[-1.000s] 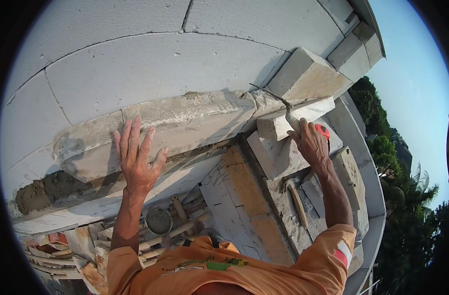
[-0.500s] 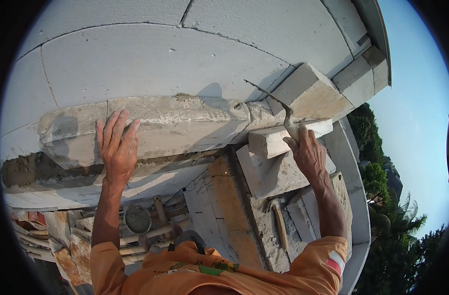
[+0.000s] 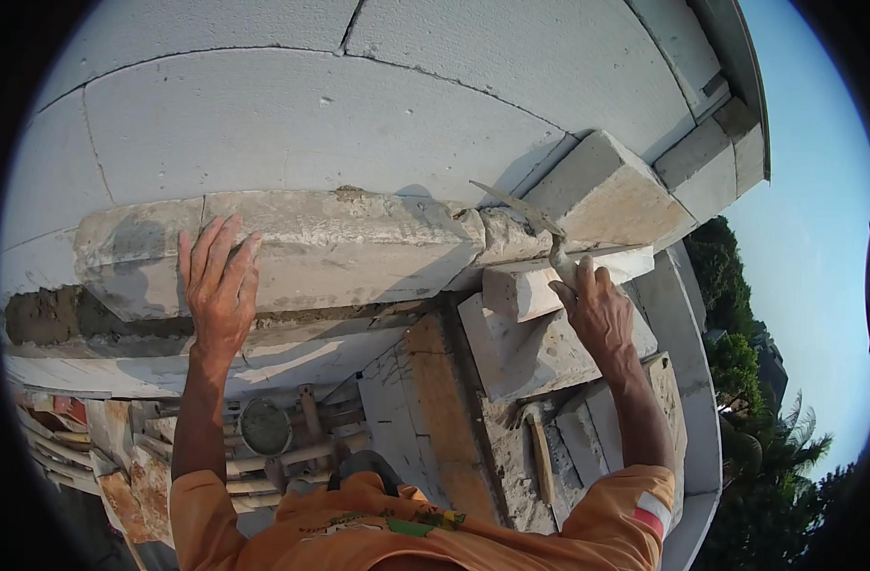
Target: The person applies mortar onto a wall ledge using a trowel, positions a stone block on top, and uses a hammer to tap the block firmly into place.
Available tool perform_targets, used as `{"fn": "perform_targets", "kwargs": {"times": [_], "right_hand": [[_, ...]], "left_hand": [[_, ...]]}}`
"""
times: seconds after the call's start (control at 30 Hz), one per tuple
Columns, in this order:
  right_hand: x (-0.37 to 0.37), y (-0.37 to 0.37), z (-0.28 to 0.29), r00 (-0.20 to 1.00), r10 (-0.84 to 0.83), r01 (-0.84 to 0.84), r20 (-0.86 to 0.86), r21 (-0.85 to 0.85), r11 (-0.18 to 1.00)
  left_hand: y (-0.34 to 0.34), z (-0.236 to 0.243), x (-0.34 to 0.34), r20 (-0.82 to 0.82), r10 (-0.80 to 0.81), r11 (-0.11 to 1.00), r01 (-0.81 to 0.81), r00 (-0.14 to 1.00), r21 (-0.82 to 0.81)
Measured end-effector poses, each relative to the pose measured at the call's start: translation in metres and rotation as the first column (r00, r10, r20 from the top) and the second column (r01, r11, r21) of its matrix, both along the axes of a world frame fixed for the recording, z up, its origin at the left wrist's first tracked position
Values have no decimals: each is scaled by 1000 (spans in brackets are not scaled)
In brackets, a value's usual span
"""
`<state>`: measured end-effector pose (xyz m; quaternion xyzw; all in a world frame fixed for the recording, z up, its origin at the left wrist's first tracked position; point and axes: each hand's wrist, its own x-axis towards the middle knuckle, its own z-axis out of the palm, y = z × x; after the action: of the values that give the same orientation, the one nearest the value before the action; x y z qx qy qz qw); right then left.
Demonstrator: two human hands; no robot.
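My left hand (image 3: pixel 220 295) lies with outstretched fingers against the front of a pale, mortar-smeared block (image 3: pixel 354 252) on the wall ledge. Wet grey mortar (image 3: pixel 83 324) shows beneath this block and at its left end. Over to the right, my right hand (image 3: pixel 599 319) is wrapped round the handle of a trowel (image 3: pixel 523 204). The trowel's thin blade points left and away, over the rough joint between the long block and a tilted block (image 3: pixel 606 190). Whether the blade touches the joint, I cannot tell. Under my right hand are a small cut block (image 3: pixel 521 290) and a larger white block (image 3: pixel 511 357).
A white block wall (image 3: pixel 302 114) rises behind the ledge. Below lie a bucket of grey mix (image 3: pixel 266 426), bamboo poles (image 3: pixel 335 443), an orange-brown board (image 3: pixel 446 409) and a wooden-handled hammer-like tool (image 3: pixel 542 457). Trees and sky show beyond the curved edge at right.
The trowel has turned, so more of its blade's flat face shows, and its tip has dropped slightly. My left hand has shifted a little left along the block.
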<state>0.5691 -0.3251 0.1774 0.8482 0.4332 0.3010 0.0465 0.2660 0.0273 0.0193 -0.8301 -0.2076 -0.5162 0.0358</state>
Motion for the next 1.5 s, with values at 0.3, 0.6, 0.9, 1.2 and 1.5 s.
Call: {"fn": "perform_targets", "kwargs": {"times": [0.3,0.6,0.9,1.2,1.5], "right_hand": [[-22,17,22,998,65,-64,-19,54,996],[-35,27,21,999,-53,52,-1,-81,995],[-38,17,11,968,-251,245,4,-233,941],[-23,25,21,979,-192,177,-73,-181,968],[-8,6,-9,973,-232,227,4,-228,947]], "left_hand": [[1,1,-1,8,7,1000,-7,1000,-9],[2,2,2,24,-18,1000,19,1000,-24],[-2,-9,-4,-3,-71,995,70,997,-66],[4,0,6,41,-44,998,46,998,-51],[1,2,1,44,-83,995,85,996,-60]]}}
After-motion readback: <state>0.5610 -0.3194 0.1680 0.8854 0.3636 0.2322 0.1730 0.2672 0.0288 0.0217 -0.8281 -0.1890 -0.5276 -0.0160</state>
